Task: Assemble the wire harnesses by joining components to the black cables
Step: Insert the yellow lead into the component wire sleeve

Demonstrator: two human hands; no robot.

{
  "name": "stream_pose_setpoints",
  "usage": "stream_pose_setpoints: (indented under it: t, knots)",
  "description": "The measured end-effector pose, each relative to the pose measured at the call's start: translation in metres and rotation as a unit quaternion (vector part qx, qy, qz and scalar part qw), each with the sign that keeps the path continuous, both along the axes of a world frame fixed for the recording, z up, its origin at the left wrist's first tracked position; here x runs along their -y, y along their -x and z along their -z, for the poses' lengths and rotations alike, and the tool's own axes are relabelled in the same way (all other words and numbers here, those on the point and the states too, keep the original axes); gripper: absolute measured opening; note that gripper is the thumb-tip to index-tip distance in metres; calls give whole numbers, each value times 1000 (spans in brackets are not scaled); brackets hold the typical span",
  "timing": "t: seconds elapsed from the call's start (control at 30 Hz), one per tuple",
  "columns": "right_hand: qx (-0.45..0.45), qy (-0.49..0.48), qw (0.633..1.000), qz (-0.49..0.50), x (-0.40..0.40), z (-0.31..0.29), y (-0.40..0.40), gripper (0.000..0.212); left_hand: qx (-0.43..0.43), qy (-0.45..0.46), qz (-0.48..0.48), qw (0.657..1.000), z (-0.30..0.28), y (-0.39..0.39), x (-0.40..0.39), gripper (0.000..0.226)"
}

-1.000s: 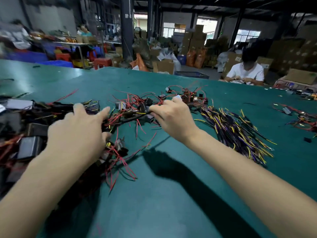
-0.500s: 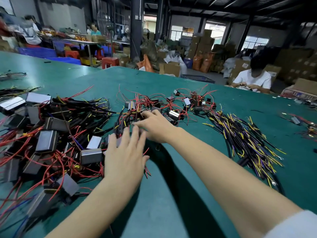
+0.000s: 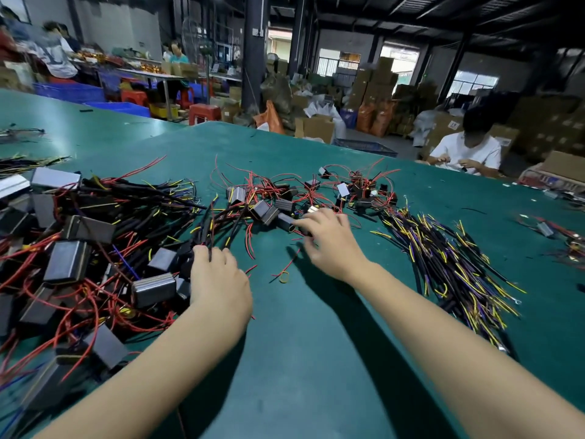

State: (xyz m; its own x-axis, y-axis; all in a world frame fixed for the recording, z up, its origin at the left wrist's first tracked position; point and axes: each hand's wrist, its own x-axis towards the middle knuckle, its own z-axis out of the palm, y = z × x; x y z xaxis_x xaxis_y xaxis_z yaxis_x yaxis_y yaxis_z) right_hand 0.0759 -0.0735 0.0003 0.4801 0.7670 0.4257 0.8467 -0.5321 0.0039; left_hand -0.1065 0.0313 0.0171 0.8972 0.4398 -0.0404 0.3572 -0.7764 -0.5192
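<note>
Fingertips [image 3: 299, 222] of the right hand [image 3: 329, 245] reach forward, lightly spread, and touch a small grey box component [image 3: 286, 220] at the near rim of the red-wired pile [image 3: 304, 191] in the middle of the green desk [image 3: 316, 359]; whether they pinch it cannot be told through the blur. Left hand [image 3: 218, 280] lies knuckles up, its fingers [image 3: 202, 250] curled over black cables [image 3: 209, 229] at the right fringe of the big heap of boxes and wires [image 3: 79, 248] along the desk's left edge. A loose bundle of black cables with yellow and purple ends [image 3: 449, 264] lies well apart toward the right edge. Compared with half a second ago, the left hand's fingers were straight and spread and are now curled onto the cables, while the right hand has drawn slightly right along the pile.
</note>
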Motion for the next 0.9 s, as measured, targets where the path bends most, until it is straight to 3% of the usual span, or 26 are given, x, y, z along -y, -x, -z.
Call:
stream_pose_setpoints:
  t: [0.1, 0.2, 0.27, 0.37, 0.43, 0.53, 0.67, 0.8, 0.9]
  knots:
    - [-109, -76, 986, 97, 25, 1, -20, 36, -7, 6, -19, 1000, -10, -15, 13, 47]
    - [-191, -136, 962, 143, 32, -3, -30, 32, 49, 33, 27, 998, -13, -41, 40, 48]
    - [-234, -176, 946, 140, 30, -9, -31, 30, 118, 108, 77, 984, -5, -60, 58, 44]
    - [-274, -205, 933, 113, 19, -23, -31, 28, 234, 240, 106, 936, 16, -82, 74, 35]
    - [-282, -187, 937, 80, 4, -34, -29, 27, 285, 284, 98, 910, 27, -91, 74, 33]
    - [-262, -118, 957, 42, -32, -44, -26, 27, 316, 297, 83, 897, 39, -95, 62, 39]
    - [-277, -77, 955, 73, -87, -49, -25, 24, 372, 290, 68, 879, 45, -97, 55, 36]
    - [-294, 18, 949, 115, -119, -41, -22, 60, 336, 291, 21, 895, 54, -104, 53, 41]
    - [-265, 29, 956, 123, -120, -36, -23, 57, 345, 293, -8, 892, 58, -106, 52, 42]
